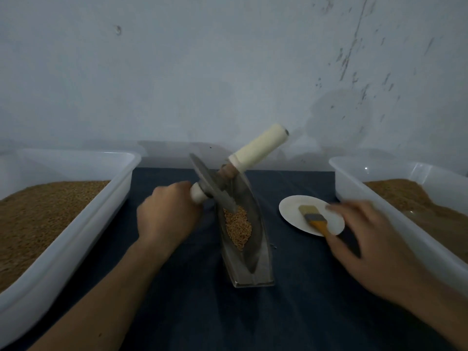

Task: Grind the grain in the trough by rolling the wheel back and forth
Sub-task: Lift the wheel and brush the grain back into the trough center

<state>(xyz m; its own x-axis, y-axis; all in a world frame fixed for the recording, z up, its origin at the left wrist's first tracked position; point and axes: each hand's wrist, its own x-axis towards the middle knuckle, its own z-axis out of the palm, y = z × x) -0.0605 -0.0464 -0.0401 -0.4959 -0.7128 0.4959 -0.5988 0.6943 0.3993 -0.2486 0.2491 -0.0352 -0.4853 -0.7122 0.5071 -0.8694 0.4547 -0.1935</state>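
At the far left a white left tub (76, 249) is sitting on the dark cloth (202, 312), holding a bed of brown kernels (38, 211) banked up toward its outer side. Just right of it, the left hand (168, 214) is clenching the left handle (198, 195) of the wheel (215, 188), fingers wrapped round so that only the handle's pale inner end is showing. The wheel is leaning hard over to the left, its lower toothed edge dipping into the far half of the trough (253, 262) and touching the top of the grain (238, 229). The cream right handle (258, 148) is pointing up and to the right, with nothing gripping it. The metal trough is lying lengthwise at the middle of the cloth, running away from the person, and the grain is lying in a small pile along its hollow, nearer the middle than either end. To the right a round white plate (291, 209) is resting on the cloth, a flat brush (315, 219) lying across it with its yellow handle aimed at the near right. The right hand (374, 239), blurred, is hovering over that handle's end with fingers stretched and loose, closed around nothing; whether it is touching the brush I cannot tell. At the far right a right tub (354, 188) is holding a brown heap (405, 196).
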